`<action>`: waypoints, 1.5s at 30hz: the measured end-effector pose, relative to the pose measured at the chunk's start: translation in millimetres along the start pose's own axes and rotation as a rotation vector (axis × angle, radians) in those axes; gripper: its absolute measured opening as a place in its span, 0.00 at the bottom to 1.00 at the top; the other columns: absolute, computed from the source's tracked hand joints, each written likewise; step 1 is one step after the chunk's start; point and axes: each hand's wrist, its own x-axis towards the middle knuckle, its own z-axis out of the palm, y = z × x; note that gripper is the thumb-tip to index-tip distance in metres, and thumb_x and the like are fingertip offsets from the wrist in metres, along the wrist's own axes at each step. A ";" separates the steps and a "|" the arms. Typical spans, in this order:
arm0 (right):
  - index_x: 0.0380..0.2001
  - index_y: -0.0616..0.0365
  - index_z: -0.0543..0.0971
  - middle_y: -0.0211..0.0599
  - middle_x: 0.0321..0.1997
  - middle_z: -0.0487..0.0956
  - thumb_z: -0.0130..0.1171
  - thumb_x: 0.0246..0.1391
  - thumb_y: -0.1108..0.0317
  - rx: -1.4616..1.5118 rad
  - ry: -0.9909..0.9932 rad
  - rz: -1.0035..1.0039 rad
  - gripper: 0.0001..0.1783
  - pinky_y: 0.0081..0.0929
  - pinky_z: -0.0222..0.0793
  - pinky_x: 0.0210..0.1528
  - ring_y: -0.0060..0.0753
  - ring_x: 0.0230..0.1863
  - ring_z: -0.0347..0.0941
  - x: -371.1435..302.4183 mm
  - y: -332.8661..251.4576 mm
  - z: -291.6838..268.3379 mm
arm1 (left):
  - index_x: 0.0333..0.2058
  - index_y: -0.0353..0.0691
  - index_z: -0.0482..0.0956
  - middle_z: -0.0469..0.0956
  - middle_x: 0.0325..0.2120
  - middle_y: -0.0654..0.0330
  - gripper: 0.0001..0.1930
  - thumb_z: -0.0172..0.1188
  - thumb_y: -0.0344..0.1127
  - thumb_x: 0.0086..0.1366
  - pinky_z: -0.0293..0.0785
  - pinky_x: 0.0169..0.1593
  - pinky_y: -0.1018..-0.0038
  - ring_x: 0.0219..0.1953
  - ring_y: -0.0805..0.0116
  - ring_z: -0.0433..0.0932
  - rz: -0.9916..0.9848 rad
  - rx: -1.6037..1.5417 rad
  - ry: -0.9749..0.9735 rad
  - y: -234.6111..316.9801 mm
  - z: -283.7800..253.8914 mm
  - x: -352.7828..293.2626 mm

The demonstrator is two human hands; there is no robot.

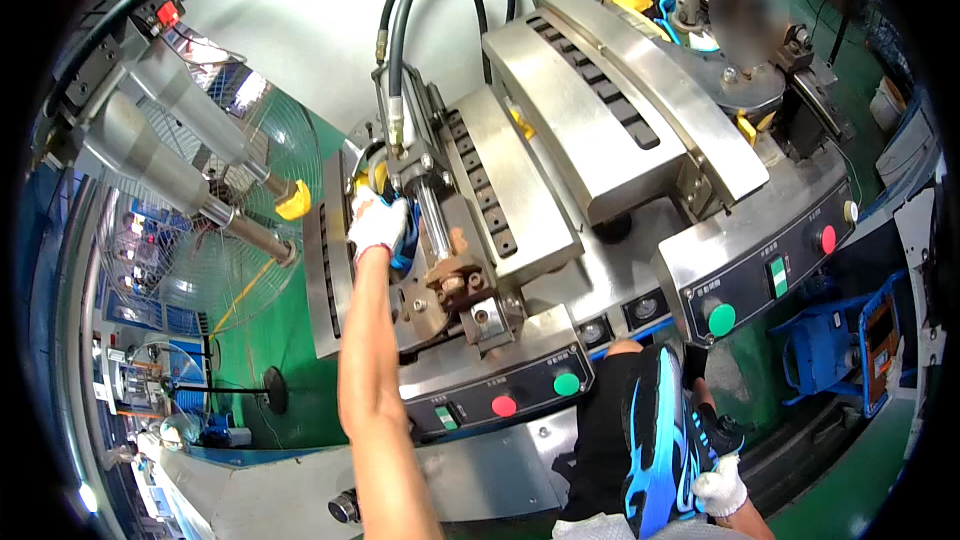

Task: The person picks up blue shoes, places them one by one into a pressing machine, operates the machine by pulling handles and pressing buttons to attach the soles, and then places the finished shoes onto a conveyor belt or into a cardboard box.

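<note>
Blue-and-black shoe (655, 440), low before the press (520, 200), its edge in the right hand's (720, 487) curled grip; the left hand (378, 223) is beside the steel rod (433, 220), apparently touching something blue (407, 243), its grip too hidden to tell; best kept clear of that rod.

Left arm (375, 380): bare, extended forward from lower edge, slight bend partway up. Left hand (378, 223): white-gloved, back of hand partly visible, fingertips hidden; grip unclear. Right forearm (748, 522): only a short bare length in view, angled up and leftward. Right hand (720, 488): white-gloved, held low near the body, fingers curled in a grip. Hands well apart, left farther forward.
</note>
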 end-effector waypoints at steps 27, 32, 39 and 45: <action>0.48 0.57 0.80 0.31 0.34 0.84 0.67 0.60 0.66 -0.830 -0.201 -0.139 0.15 0.27 0.77 0.26 0.22 0.28 0.79 250.1 -31.6 327.6 | 0.47 0.39 0.75 0.75 0.46 0.49 0.29 0.77 0.39 0.48 0.72 0.53 0.55 0.49 0.47 0.77 -0.386 -0.280 0.042 -267.7 -11.3 -563.7; 0.31 0.54 0.80 0.32 0.28 0.78 0.70 0.55 0.68 -1.011 -0.120 -0.154 0.07 0.30 0.71 0.19 0.28 0.23 0.74 388.4 1.5 406.7 | 0.49 0.39 0.76 0.75 0.51 0.50 0.28 0.77 0.35 0.50 0.73 0.58 0.54 0.54 0.47 0.77 -0.386 -0.414 0.110 -274.8 6.8 -578.6; 0.58 0.60 0.80 0.53 0.63 0.79 0.54 0.55 0.64 -2.026 0.054 -0.490 0.27 0.44 0.72 0.65 0.55 0.63 0.77 465.2 81.2 418.4 | 0.50 0.42 0.77 0.79 0.54 0.49 0.25 0.76 0.33 0.54 0.81 0.53 0.59 0.51 0.47 0.82 -0.270 -0.527 0.165 -288.1 17.3 -578.9; 0.57 0.58 0.81 0.52 0.62 0.80 0.54 0.56 0.59 -1.924 0.143 -0.484 0.27 0.45 0.73 0.65 0.55 0.63 0.77 476.6 85.6 406.1 | 0.51 0.41 0.76 0.79 0.54 0.50 0.24 0.74 0.34 0.57 0.81 0.54 0.59 0.50 0.48 0.83 -0.252 -0.514 0.158 -282.3 12.1 -571.7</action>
